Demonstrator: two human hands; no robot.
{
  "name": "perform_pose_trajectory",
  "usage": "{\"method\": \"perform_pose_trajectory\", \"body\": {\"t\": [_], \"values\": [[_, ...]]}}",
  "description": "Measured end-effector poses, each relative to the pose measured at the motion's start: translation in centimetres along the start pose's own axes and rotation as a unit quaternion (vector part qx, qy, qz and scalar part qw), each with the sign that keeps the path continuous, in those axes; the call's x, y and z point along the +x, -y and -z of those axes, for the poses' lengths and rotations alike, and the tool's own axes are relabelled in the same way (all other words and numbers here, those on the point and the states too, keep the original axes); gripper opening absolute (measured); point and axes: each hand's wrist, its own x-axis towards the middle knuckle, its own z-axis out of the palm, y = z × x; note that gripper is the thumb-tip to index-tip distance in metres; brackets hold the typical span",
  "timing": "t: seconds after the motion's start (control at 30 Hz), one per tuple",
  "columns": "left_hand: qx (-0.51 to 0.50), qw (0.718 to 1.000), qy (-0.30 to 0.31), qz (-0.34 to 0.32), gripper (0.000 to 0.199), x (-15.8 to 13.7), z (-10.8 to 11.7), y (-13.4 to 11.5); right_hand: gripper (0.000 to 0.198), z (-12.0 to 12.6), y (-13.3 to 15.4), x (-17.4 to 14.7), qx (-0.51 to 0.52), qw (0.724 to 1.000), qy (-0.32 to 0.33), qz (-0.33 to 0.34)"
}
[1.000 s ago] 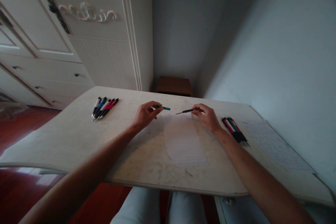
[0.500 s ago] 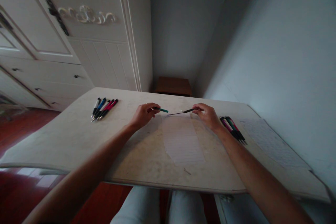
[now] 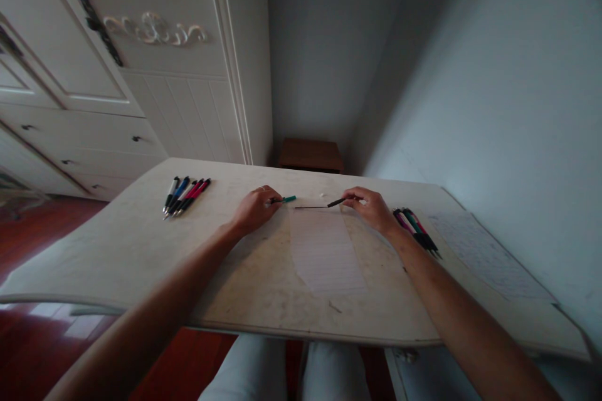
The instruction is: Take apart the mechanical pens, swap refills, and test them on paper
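Observation:
My left hand (image 3: 256,208) is closed around a green pen barrel (image 3: 288,198), whose green end points right. Across a short gap, my right hand (image 3: 369,205) pinches the dark grip section of a pen (image 3: 335,203). A thin dark refill (image 3: 310,207) sticks out of that section toward the left, over the top edge of a lined sheet of paper (image 3: 327,254). The barrel and the refill are apart. A tiny white piece (image 3: 322,195) lies on the table just beyond the refill.
Several pens (image 3: 187,196) lie grouped at the left of the white table (image 3: 117,250). Another group of pens (image 3: 416,230) lies beside my right forearm. A written sheet (image 3: 489,257) is at the right edge, near the wall. A white cabinet (image 3: 183,106) stands behind on the left.
My left hand has dropped slightly and drawn left with the green barrel. My right hand has shifted a little left and down, and the refill now lies more level.

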Motion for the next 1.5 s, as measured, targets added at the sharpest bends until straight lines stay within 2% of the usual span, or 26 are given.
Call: {"method": "perform_pose_trajectory", "body": {"t": [0.17, 0.4, 0.67, 0.87, 1.13, 1.5], "values": [[0.018, 1.000, 0.007, -0.014, 0.016, 0.0, -0.1, -0.4, 0.013, -0.1, 0.3, -0.1, 0.003, 1.000, 0.004, -0.012], [0.077, 0.996, 0.027, -0.029, 0.026, -0.5, -1.4, -1.6, 0.016, -0.9, 0.5, -0.3, 0.017, 1.000, 0.004, -0.014], [0.113, 0.993, 0.043, -0.009, 0.021, 0.0, -2.3, -3.5, 0.020, -1.1, 1.6, -0.4, 0.025, 1.000, 0.000, -0.007], [0.109, 0.994, 0.030, -0.009, 0.016, 0.2, -2.6, -3.6, 0.023, -1.0, 1.9, -0.4, 0.017, 1.000, -0.004, -0.013], [0.060, 0.997, -0.044, -0.007, 0.014, 0.4, -2.5, -2.7, 0.025, -0.8, 1.5, -0.3, 0.022, 0.999, -0.025, -0.025], [0.041, 0.998, -0.052, -0.002, 0.014, 0.2, -2.1, -3.0, 0.025, -0.8, 1.3, -0.3, 0.030, 0.999, -0.034, -0.030]]}}
